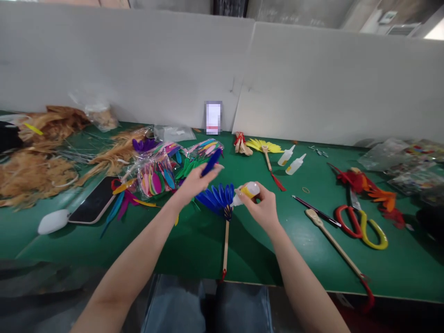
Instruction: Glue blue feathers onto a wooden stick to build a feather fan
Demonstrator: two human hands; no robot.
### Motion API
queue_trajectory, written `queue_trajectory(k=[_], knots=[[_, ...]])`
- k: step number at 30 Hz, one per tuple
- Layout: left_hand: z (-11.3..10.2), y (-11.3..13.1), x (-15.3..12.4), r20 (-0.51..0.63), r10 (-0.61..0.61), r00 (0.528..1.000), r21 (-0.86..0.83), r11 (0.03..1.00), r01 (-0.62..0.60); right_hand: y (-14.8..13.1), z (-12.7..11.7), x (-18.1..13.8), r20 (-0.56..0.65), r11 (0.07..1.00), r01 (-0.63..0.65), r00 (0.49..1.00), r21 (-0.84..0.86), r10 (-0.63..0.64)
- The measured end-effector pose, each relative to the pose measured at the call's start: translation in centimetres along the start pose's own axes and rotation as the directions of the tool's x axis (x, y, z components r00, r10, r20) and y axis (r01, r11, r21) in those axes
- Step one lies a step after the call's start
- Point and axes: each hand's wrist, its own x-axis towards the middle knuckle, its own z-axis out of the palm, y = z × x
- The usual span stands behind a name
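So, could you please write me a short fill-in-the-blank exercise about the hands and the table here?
1. The left hand holds a single ____ feather.
2. The right hand holds a small bottle, its nozzle at the feather fan, over the ____ table.
3. The scissors have one red handle loop and one ____ loop.
Missing words: blue; green; yellow.

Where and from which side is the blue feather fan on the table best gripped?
Grip the blue feather fan by its bare wooden handle, from the near table edge: the handle points at the person and lies free, while the feathers look delicate and the glue bottle is at them.
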Motion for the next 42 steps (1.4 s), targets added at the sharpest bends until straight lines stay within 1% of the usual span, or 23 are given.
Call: queue_trajectory(k=[2, 3, 5, 6, 8, 10, 11, 14, 16, 19, 21, 24, 27, 31, 33, 35, 39, 42], knots=[[1.3, 0.1, -0.7, 0.115, 0.049, 0.992, 0.116, 0.991, -0.062, 0.2, 0.1, -0.2, 0.016, 0.996, 0.033, 0.999, -0.077, -0.032], [2.0, 0.2, -1.0, 0.157, 0.084, 0.984, 0.148, 0.983, -0.108, 0.2, 0.2, -0.3, 0.023, 0.994, 0.045, 0.999, -0.103, -0.043], [3.2, 0.5, -1.8, 0.226, 0.142, 0.964, 0.170, 0.968, -0.183, 0.4, 0.3, -0.3, 0.042, 0.990, 0.061, 0.998, -0.128, -0.056], [3.7, 0.6, -2.1, 0.237, 0.159, 0.958, 0.171, 0.964, -0.202, 0.5, 0.3, -0.3, 0.058, 0.989, 0.072, 0.996, -0.132, -0.065], [4.5, 0.8, -2.8, 0.212, 0.173, 0.962, 0.186, 0.959, -0.213, 0.6, 0.4, -0.3, 0.095, 0.985, 0.102, 0.992, -0.137, -0.089], [4.9, 0.9, -3.2, 0.147, 0.217, 0.965, 0.221, 0.944, -0.246, 0.6, 0.4, -0.4, 0.103, 0.982, 0.125, 0.988, -0.142, -0.111], [5.0, 0.9, -3.4, 0.121, 0.254, 0.960, 0.246, 0.929, -0.277, 0.6, 0.4, -0.4, 0.087, 0.981, 0.133, 0.989, -0.143, -0.121], [5.0, 0.8, -3.7, 0.098, 0.362, 0.927, 0.319, 0.871, -0.374, 0.6, 0.6, -0.5, 0.023, 0.979, 0.154, 0.988, -0.131, -0.152], [4.9, 0.8, -3.8, 0.062, 0.384, 0.921, 0.340, 0.859, -0.382, 0.4, 0.7, -0.5, 0.020, 0.978, 0.166, 0.986, -0.125, -0.165], [4.7, 0.9, -3.8, -0.033, 0.349, 0.937, 0.315, 0.893, -0.321, 0.0, 0.8, -0.5, 0.065, 0.978, 0.170, 0.985, -0.120, -0.163], [4.5, 0.9, -3.6, -0.049, 0.314, 0.948, 0.295, 0.912, -0.286, -0.3, 0.9, -0.5, 0.091, 0.981, 0.161, 0.984, -0.104, -0.152], [4.3, 0.8, -3.3, 0.006, 0.286, 0.958, 0.281, 0.919, -0.276, -0.4, 0.9, -0.6, 0.123, 0.984, 0.147, 0.983, -0.097, -0.135], [4.2, 0.6, -3.0, 0.053, 0.257, 0.965, 0.256, 0.931, -0.262, -0.2, 1.0, -0.6, 0.129, 0.980, 0.157, 0.981, -0.119, -0.142], [4.1, 0.4, -2.8, 0.047, 0.261, 0.964, 0.291, 0.920, -0.263, -0.2, 0.9, -0.5, 0.151, 0.983, 0.156, 0.978, -0.098, -0.140], [4.1, 0.4, -2.7, 0.052, 0.260, 0.964, 0.281, 0.923, -0.264, -0.5, 0.8, -0.4, 0.155, 0.983, 0.162, 0.977, -0.081, -0.148], [4.1, 0.4, -2.6, 0.069, 0.237, 0.969, 0.248, 0.937, -0.247, -0.7, 0.8, -0.4, 0.144, 0.985, 0.158, 0.979, -0.068, -0.147], [4.0, 0.5, -2.5, 0.102, 0.193, 0.976, 0.231, 0.950, -0.211, -0.7, 0.7, -0.4, 0.111, 0.995, 0.101, 0.989, -0.027, -0.097], [3.8, 0.4, -2.3, 0.158, 0.183, 0.970, 0.216, 0.953, -0.214, -0.3, 0.7, -0.4, 0.096, 0.994, 0.105, 0.990, -0.023, -0.102]])
